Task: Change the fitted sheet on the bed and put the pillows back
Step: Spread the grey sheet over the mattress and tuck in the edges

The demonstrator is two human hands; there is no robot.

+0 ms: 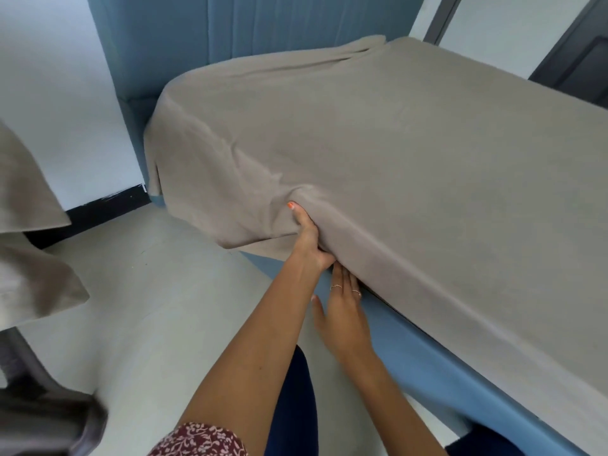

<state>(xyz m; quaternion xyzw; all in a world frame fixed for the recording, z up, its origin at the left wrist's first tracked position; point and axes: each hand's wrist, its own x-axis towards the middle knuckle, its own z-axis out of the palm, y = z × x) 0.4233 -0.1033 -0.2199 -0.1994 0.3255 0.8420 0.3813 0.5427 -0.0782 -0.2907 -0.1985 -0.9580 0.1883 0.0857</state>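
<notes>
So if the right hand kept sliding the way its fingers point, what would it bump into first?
Probably the left hand, which is gripping the sheet at the mattress edge. The right hand points up along the bed's side, fingertips almost at the left palm. Depth is hard to judge.

Bright, even daylight, soft shadows

Wide-angle lens bends the bed edge toward 4 o'clock; the pillows at 9 o'clock and a dark object at 7 o'clock are blurred; no glare.
</notes>
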